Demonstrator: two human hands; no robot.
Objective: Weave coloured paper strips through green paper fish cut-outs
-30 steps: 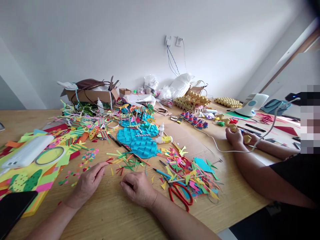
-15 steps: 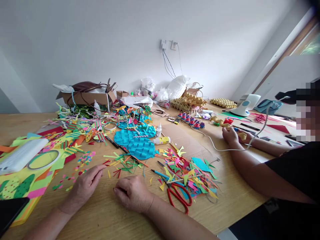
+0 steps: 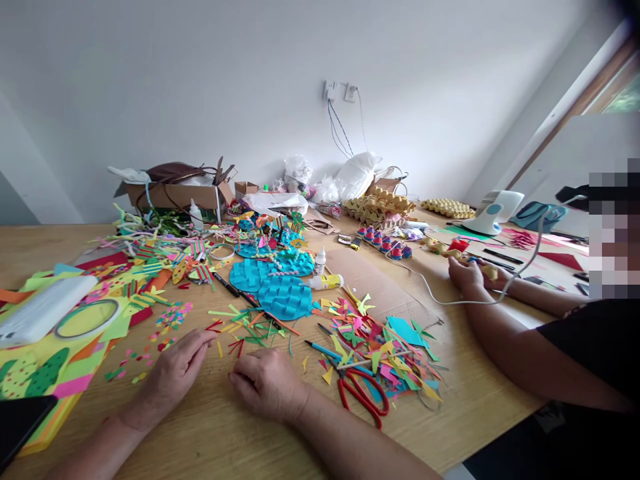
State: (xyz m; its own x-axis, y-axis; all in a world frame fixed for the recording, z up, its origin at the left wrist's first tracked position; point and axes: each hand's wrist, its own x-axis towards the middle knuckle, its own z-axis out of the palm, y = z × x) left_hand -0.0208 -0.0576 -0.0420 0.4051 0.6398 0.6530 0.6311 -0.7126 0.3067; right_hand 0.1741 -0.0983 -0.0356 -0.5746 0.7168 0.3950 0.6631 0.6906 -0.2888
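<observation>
My left hand [image 3: 179, 365] rests on the table on its side, fingers pressed together and slightly bent. Its fingertips lie beside thin red paper strips [image 3: 214, 326]; nothing shows in its grasp. My right hand [image 3: 270, 387] lies to the right in a loose fist, with nothing visible in it. Small paper dots [image 3: 173, 317] are scattered beyond my left hand. Green and yellow paper strips [image 3: 257, 320] spread beyond both hands. Right of my right hand are red-handled scissors [image 3: 363, 393], a blue pencil [image 3: 323, 351] and a heap of coloured paper scraps [image 3: 385, 347].
Blue scaly paper shapes [image 3: 284, 298], glue bottles [image 3: 327, 282] and a cardboard sheet [image 3: 370, 277] lie farther back. At left are a tape roll [image 3: 116, 319] and a black device [image 3: 23, 423]. A co-worker's hands [image 3: 467, 275] hold a yellowish piece at right, near a white cable [image 3: 450, 303].
The view has shifted slightly, so the things on the table appear a little farther right. Both my hands keep nearly the same pose.
</observation>
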